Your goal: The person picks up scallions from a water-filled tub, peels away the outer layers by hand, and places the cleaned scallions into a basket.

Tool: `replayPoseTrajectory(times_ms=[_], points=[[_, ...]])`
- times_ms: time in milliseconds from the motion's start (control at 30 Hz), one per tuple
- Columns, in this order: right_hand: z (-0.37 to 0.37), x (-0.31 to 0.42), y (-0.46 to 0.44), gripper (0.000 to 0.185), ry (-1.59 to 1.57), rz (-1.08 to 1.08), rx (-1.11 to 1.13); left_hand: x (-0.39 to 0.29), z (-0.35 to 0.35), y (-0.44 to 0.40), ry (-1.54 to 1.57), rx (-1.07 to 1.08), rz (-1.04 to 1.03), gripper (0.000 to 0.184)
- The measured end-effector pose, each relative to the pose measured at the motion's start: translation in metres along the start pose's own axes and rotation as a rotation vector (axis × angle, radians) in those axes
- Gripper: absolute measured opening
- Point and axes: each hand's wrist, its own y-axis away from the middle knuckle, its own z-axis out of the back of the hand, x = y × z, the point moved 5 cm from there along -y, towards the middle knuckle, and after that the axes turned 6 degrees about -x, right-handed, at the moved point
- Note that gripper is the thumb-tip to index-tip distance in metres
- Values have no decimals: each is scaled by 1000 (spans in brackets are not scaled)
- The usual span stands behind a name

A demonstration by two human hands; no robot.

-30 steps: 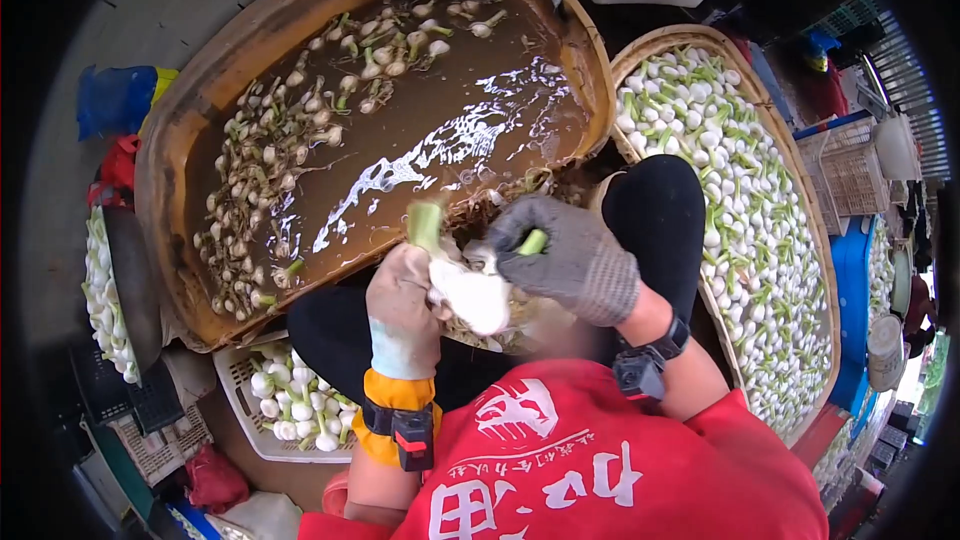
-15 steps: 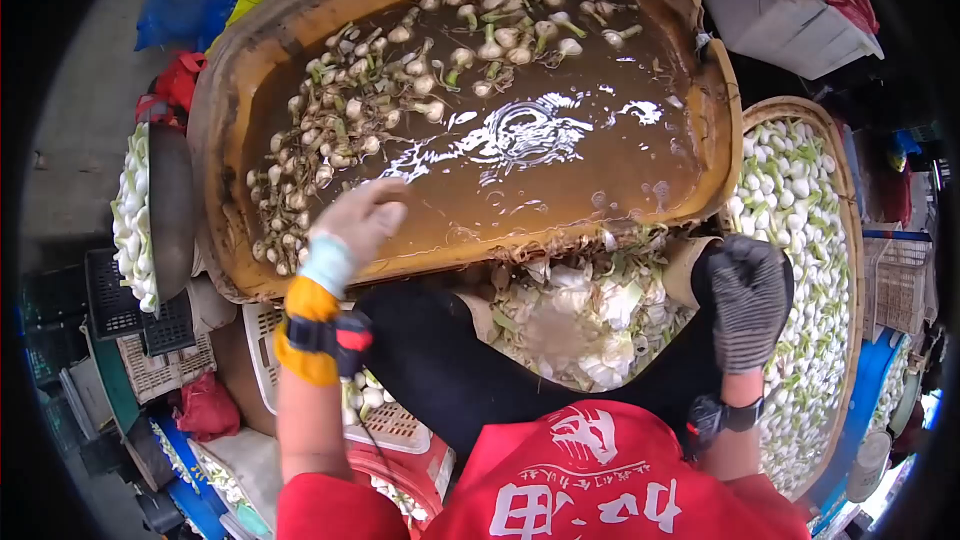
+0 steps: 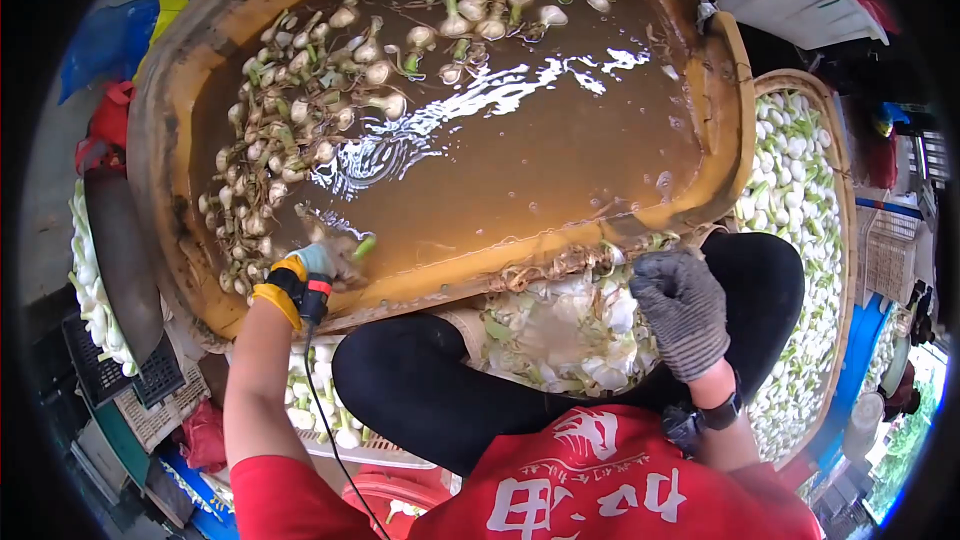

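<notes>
My left hand (image 3: 338,258), in a pale glove, is low over the near left side of the tub (image 3: 470,275) of brown water. It is smeared by motion, and its fingers look closed round a garlic bulb whose green stalk (image 3: 364,247) pokes out to the right; the bulb itself is mostly hidden. Untrimmed garlic bulbs (image 3: 300,110) with roots and stalks float along the tub's left and far sides. My right hand (image 3: 682,312), in a grey striped knit glove, is curled shut above my right thigh, beside the peelings; what it grips, if anything, is hidden.
A heap of pale peelings (image 3: 570,330) lies between my knees, against the tub. On the right stands a large basket of cleaned white bulbs (image 3: 790,240). Another container of white bulbs (image 3: 95,280) stands at left. A cable (image 3: 335,420) runs from my left wrist.
My left hand has moved down and left to the water, and a green stalk now shows at its fingers. My right hand has shifted left towards the peelings. The view has shifted.
</notes>
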Motion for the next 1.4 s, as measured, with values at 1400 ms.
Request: replayPoseTrajectory(times_ms=[1400], points=[[57, -3, 39, 24, -146, 209, -97, -294, -204, 300, 953, -149, -636, 36]])
